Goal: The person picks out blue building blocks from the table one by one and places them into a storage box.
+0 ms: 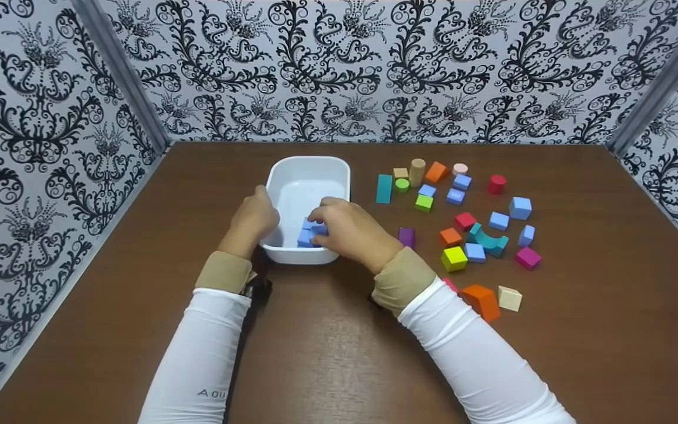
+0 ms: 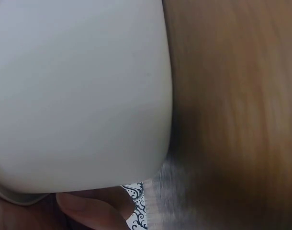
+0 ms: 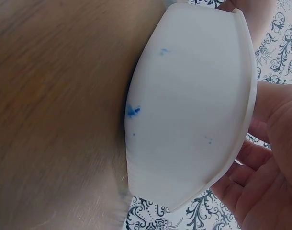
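Note:
A white plastic tub (image 1: 315, 255) stands on the table, with several blue blocks (image 1: 305, 238) gathered at its near right inside. My left hand (image 1: 255, 215) grips the tub's left rim; in the left wrist view its thumb (image 2: 74, 202) lies along the rim beside the tub's wall (image 2: 84, 96). Over the right rim reaches my right hand (image 1: 354, 229), its thumb and fingers bent around a blue block (image 1: 319, 228) inside the tub. The right wrist view has the tub's outer wall (image 3: 189, 105) between the table and this hand (image 3: 270, 177); the block is hidden there.
Loose coloured blocks are scattered right of the tub, among them a teal block (image 1: 384, 189), a purple block (image 1: 406, 237), a yellow cube (image 1: 454, 259), a teal arch (image 1: 488, 240) and an orange block (image 1: 481, 302). Patterned walls (image 1: 362, 70) enclose the wooden table (image 1: 598, 330).

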Available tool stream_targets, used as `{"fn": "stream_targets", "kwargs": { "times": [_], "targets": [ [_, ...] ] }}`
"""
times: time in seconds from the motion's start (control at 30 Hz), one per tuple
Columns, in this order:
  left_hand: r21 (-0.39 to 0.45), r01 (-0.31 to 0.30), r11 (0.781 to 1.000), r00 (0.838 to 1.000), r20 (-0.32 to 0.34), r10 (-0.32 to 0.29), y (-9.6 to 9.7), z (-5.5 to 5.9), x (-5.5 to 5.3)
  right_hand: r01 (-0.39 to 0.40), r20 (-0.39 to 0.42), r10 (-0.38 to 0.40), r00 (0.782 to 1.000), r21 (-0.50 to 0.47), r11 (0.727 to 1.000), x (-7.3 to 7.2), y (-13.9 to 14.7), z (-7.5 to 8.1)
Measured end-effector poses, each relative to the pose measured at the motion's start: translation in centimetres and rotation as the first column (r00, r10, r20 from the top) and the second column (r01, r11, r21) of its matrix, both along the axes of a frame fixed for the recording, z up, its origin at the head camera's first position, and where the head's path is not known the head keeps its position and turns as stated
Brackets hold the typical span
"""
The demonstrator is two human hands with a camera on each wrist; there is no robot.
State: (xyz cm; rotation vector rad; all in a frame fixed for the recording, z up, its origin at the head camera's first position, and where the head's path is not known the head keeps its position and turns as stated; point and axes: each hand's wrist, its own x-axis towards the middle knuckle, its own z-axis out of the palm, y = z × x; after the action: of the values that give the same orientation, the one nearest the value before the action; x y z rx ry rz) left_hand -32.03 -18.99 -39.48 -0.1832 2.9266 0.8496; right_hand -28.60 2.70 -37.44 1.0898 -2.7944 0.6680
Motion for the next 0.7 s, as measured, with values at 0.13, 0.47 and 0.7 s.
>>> {"fn": "stream_targets", "kwargs": {
  "times": [0.13, 0.47, 0.7],
  "targets": [
    [-0.003, -0.001, 1.0, 1.0, -0.005, 0.001, 0.04, 0.01, -0.01, 0.006, 0.017, -0.006, 1.0, 0.003, 1.0, -0.03, -0.02, 0.01],
    [-0.014, -0.001, 1.0, 1.0, -0.002, 0.001, 0.0, -0.04, -0.1, -0.002, 0.021, 0.003, 1.0, -0.008, 1.0, 0.07, 0.0, 0.12],
    [-0.031, 0.012, 0.999, 1.0, -0.021, -0.012, -0.15, -0.05, -0.07, -0.021, 0.012, 0.022, 1.0, -0.016, 1.0, 0.0, 0.16, 0.53]
  ]
}}
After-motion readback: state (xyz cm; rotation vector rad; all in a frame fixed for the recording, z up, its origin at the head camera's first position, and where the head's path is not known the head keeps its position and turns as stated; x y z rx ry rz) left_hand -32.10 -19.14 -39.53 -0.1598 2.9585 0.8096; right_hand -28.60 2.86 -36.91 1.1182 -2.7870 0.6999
